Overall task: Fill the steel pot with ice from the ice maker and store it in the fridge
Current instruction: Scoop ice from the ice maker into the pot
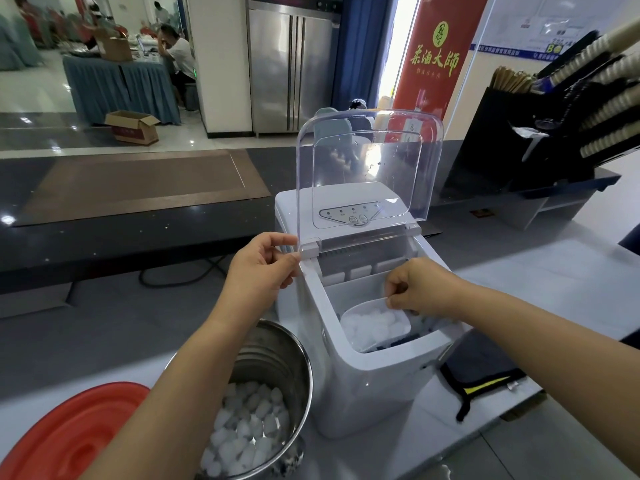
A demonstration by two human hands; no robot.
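A white ice maker (363, 382) stands on the counter with its clear lid (367, 174) raised upright. My left hand (263, 268) pinches the lid's lower left corner by the hinge. Inside the bin, my right hand (419, 287) grips the handle of a clear scoop (375, 325) heaped with ice cubes. The steel pot (277, 355) sits to the left of the machine, below my left forearm, and ice (249, 424) covers its bottom. A tall steel fridge (294, 71) stands across the room behind the counter.
A red lid (69, 438) lies at the lower left beside the pot. A black cloth with a yellow stripe (481, 375) lies right of the machine. Racks of paper cups (609, 109) stand at the right. A dark raised counter ledge (138, 216) runs behind.
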